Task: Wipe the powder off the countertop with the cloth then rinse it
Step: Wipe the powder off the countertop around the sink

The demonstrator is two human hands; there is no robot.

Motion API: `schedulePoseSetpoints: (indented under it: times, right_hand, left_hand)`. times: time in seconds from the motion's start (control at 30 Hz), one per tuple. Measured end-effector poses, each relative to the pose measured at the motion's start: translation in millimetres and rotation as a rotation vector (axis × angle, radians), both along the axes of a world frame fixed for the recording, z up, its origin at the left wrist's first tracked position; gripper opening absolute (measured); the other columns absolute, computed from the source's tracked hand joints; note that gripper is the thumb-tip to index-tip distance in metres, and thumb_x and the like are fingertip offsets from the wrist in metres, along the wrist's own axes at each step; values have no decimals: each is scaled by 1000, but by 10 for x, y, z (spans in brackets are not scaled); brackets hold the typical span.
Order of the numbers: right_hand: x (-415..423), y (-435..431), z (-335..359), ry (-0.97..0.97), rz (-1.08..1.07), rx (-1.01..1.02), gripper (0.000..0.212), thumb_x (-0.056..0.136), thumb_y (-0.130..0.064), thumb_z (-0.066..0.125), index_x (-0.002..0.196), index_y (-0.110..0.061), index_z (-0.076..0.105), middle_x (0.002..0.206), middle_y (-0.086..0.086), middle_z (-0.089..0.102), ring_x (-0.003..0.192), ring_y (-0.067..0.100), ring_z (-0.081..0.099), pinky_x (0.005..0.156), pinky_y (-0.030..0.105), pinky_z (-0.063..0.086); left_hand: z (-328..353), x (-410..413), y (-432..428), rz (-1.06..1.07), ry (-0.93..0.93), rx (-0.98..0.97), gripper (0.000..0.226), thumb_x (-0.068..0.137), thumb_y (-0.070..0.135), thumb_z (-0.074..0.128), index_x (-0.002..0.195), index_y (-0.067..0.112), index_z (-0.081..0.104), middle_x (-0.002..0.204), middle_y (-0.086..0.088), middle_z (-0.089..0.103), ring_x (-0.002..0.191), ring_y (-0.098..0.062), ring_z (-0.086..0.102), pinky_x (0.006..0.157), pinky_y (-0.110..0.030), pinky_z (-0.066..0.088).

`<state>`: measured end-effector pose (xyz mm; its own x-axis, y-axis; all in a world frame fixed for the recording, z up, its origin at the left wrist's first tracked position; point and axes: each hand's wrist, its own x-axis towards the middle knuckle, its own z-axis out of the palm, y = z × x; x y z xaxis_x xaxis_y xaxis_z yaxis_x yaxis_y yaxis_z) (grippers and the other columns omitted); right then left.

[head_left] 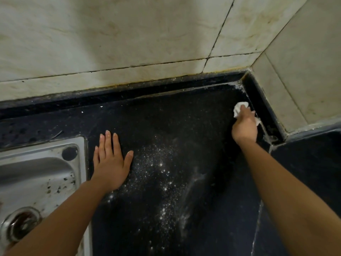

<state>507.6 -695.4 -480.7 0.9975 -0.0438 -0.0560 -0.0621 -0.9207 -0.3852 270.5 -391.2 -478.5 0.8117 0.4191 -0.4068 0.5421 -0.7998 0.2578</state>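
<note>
As you are reaching into the far right corner: your right hand (pixel 244 126) is grasping the cloth (pixel 239 106), fingers curled over it, and pressing it onto the countertop (pixel 166 117) where the surface is meeting the raised black edge (pixel 129 93).
Cloth: a small white crumpled wad is showing mostly ahead of your knuckles, with a scrap peeking out at the hand's right side.
Left hand (pixel 110 163): it is lying flat and released, fingers straight and slightly spread, palm down on the countertop just beside the sink (pixel 36 163).
Powder (pixel 162 169): white specks are lying scattered across the middle of the counter between your two arms, a pale smear is running toward the near edge, and more is dusting the corner by the cloth.
Countertop: black speckled stone is running up to a raised lip along the back and right.
Sink: stained steel is sitting at the left, its drain (pixel 20 226) near your left forearm.
Walls (pixel 129 34): cream marbled tiles with dark grout lines are meeting in the corner.
</note>
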Motion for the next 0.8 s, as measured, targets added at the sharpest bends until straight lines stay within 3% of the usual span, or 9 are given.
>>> schedulePoseSetpoints:
  times: [0.07, 0.2, 0.33, 0.43, 0.5, 0.57, 0.67, 0.73, 0.8]
  right_hand:
    - [-225, 248, -16, -17, 66, -26, 55, 90, 3, 37, 144, -1, 29, 151, 24, 26, 142, 37, 19, 114, 41, 21]
    - [-1104, 770, -124, -131, 543, 117, 49, 87, -3, 34, 133, 3, 47, 137, 25, 47, 127, 44, 43, 105, 55, 36]
    - [-1662, 825, -81, 27, 973, 191, 54, 89, 5, 48, 140, -11, 42, 149, 11, 37, 140, 28, 28, 116, 41, 20]
    - [-1485, 607, -39, -27, 1218, 70, 57, 87, 0, 54, 141, -14, 41, 148, 8, 39, 139, 25, 33, 114, 36, 23]
    - [-1133, 436, -76, -38, 1090, 5, 53, 89, -5, 49, 141, -12, 41, 146, 11, 42, 136, 27, 36, 114, 38, 25]
    - [-772, 243, -80, -69, 774, 34, 48, 91, -10, 36, 139, -5, 42, 143, 18, 43, 135, 35, 37, 113, 40, 24]
    - [-504, 21, -67, 1, 334, -9, 54, 94, 0, 32, 146, -11, 29, 153, 15, 26, 144, 29, 18, 114, 35, 20]
    - [-612, 92, -72, -3, 199, -29, 59, 92, 4, 34, 147, -13, 25, 155, 15, 21, 145, 29, 12, 114, 36, 20]
    - [-884, 257, -84, -48, 223, -7, 59, 91, 4, 36, 147, -12, 27, 154, 16, 22, 145, 31, 13, 115, 36, 18]
  left_hand:
    - [9, 2, -6, 2, -8, -1, 73, 96, 52, 14, 148, 12, -16, 154, -7, -29, 138, -15, -31, 113, -37, -15]
    - [14, 3, -15, 4, -14, 3, 72, 97, 51, 16, 149, 11, -14, 154, -7, -27, 140, -18, -28, 115, -38, -13]
    - [16, 16, -19, 15, -10, 5, 72, 97, 51, 19, 149, 12, -13, 155, -6, -26, 141, -18, -27, 115, -38, -12]
    - [-14, 6, -15, 16, -26, 17, 72, 97, 51, 20, 150, 12, -11, 156, -6, -24, 142, -18, -25, 115, -38, -11]
    - [-32, 0, -18, 16, -26, 22, 72, 97, 51, 19, 150, 12, -12, 156, -6, -24, 142, -18, -25, 115, -37, -12]
    - [-36, -3, -9, 17, -20, 27, 72, 97, 52, 18, 149, 13, -13, 155, -5, -25, 141, -18, -26, 115, -37, -12]
    - [-36, -12, 0, 15, -15, 36, 72, 97, 53, 16, 149, 13, -14, 155, -5, -26, 141, -18, -27, 115, -37, -13]
    - [-42, -31, -9, 10, -17, 35, 72, 97, 53, 15, 149, 12, -15, 155, -6, -26, 141, -18, -27, 115, -37, -13]
    - [-57, -28, -5, 9, -23, 13, 72, 97, 52, 17, 149, 12, -14, 155, -6, -26, 141, -18, -27, 115, -37, -13]
